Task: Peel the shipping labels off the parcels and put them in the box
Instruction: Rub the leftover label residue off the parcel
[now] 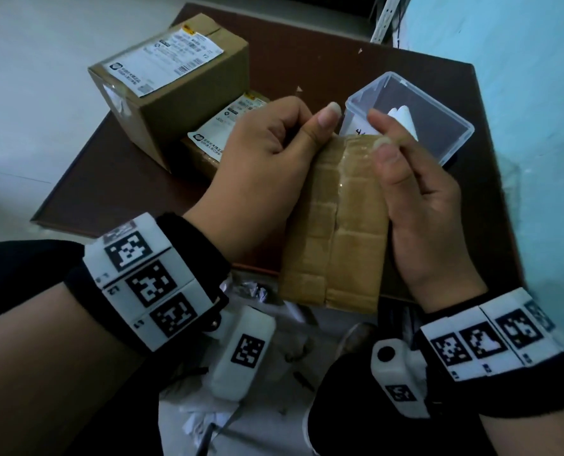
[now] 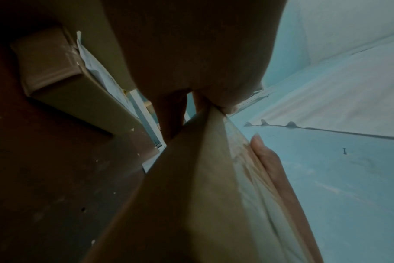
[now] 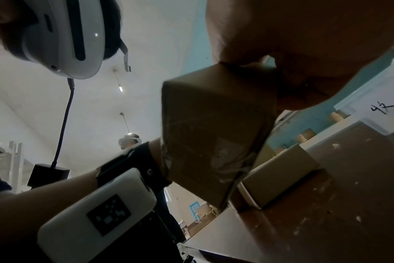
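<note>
A flat brown parcel (image 1: 336, 225) wrapped in clear tape is held up between both hands over the table's near edge. My left hand (image 1: 267, 159) grips its left edge, thumb pressed on the top corner. My right hand (image 1: 418, 205) grips the right edge, thumb lying on the taped face. No label shows on that face. In the right wrist view the parcel's (image 3: 209, 124) underside carries a scuffed, torn patch. Behind the hands stands a clear plastic box (image 1: 451, 103) with a white label piece (image 1: 404, 121) inside. The left wrist view shows the parcel (image 2: 202, 195) edge-on.
On the brown table (image 1: 339, 54) sit a large cardboard parcel (image 1: 188, 103) with a white shipping label (image 1: 165, 57) and a smaller labelled parcel (image 1: 228, 126) in front of it. Torn paper scraps (image 1: 208, 416) lie on the floor. A blue wall (image 1: 520, 60) borders the right.
</note>
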### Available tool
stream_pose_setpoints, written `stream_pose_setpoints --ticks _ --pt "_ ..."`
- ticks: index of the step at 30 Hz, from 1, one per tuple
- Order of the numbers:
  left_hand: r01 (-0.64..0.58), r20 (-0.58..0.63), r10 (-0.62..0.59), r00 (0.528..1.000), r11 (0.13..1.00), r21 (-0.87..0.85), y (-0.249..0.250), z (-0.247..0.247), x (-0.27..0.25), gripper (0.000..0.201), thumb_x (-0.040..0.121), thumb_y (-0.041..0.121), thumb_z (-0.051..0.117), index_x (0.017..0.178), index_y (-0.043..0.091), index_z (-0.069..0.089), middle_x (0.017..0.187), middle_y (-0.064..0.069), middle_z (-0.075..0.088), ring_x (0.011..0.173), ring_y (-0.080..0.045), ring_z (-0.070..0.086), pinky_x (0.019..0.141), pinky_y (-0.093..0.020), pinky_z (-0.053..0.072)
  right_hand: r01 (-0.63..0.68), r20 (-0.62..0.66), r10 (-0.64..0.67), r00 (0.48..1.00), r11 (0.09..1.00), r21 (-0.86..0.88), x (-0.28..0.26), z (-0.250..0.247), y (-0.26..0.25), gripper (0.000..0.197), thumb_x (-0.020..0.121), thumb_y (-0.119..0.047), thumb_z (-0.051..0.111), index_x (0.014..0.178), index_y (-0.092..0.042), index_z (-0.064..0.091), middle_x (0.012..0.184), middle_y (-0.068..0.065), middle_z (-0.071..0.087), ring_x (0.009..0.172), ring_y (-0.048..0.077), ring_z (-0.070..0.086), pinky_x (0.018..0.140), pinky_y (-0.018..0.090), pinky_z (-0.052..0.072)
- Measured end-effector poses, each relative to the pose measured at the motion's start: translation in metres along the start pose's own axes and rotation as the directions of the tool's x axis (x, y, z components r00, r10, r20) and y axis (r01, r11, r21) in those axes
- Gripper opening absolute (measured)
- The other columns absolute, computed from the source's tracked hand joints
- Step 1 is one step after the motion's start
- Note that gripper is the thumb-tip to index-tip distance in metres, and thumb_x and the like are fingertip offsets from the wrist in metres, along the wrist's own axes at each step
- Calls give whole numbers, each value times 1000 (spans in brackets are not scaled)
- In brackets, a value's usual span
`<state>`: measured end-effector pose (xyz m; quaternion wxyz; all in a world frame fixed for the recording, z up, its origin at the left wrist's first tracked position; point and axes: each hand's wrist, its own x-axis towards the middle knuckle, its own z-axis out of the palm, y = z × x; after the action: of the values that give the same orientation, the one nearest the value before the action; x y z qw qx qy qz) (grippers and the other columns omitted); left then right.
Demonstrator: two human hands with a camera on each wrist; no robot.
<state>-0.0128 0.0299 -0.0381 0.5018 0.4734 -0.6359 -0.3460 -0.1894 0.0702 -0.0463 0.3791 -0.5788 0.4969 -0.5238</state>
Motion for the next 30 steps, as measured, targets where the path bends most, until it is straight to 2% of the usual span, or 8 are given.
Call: stream_pose_setpoints --ticks 4,6,8,12,17,20,25,30 --pt "102 77 -90 993 981 -168 3 -3 0 38 108 24 55 102 -8 73 82 7 72 74 6 64 67 -10 48 -6 -14 6 1000 1000 23 1 0 -4 30 110 -36 52 136 -29 65 121 -3 75 114 16 72 97 40 62" --pt "100 226 -49 973 971 -218 4 -7 -1 23 103 20 64 113 0 70 99 3 72 90 -1 71 77 -16 55 -17 -37 20 999 996 93 3 -3 -7 28 110 -35 48 132 -32 66 113 -6 77 106 12 74 85 31 63" --pt "47 277 10 961 979 -198 2 -8 -3 21 99 19 71 117 9 68 110 -1 73 101 -11 74 85 -27 60 26 -52 -23 998 998 56 3 -4 -8 27 113 -31 47 134 -30 64 115 -10 76 109 6 72 88 25 59" --pt "-85 157 103 982 990 -116 2 -5 -5 19 100 15 71 112 0 68 110 -8 75 101 -17 73 87 -30 61 167 -39 -169 985 984 -56 -1 1 0 27 112 -29 46 135 -23 60 120 -9 68 110 5 65 98 35 55" --pt "-178 28 179 984 984 -26 4 2 -9 16 101 15 68 101 -1 68 98 -10 75 91 -18 71 80 -36 57 216 -12 -216 976 976 -17 -5 3 1 20 114 -15 45 129 -16 59 100 -25 67 93 -9 60 83 14 50" --pt "-195 -57 195 979 981 2 4 4 -11 19 103 15 66 92 -1 66 85 -13 69 79 -21 63 70 -26 49 234 4 -234 972 972 -10 -7 7 0 20 113 -17 46 127 -13 59 93 -16 63 87 -4 60 77 17 51" --pt "-130 -125 126 984 991 -28 1 11 -10 40 107 21 58 84 -12 58 79 -23 66 75 -33 62 71 -44 50 239 57 -237 970 970 -31 -10 11 0 16 115 -9 44 124 -10 58 87 -9 56 80 -3 59 71 16 50" --pt "47 -187 -80 979 983 -178 0 9 -4 52 111 30 50 85 -11 67 74 -7 75 67 -12 69 68 -27 52 198 137 -184 973 975 -98 -5 12 -1 19 116 -14 39 121 -12 57 94 -1 58 84 3 58 76 22 51"
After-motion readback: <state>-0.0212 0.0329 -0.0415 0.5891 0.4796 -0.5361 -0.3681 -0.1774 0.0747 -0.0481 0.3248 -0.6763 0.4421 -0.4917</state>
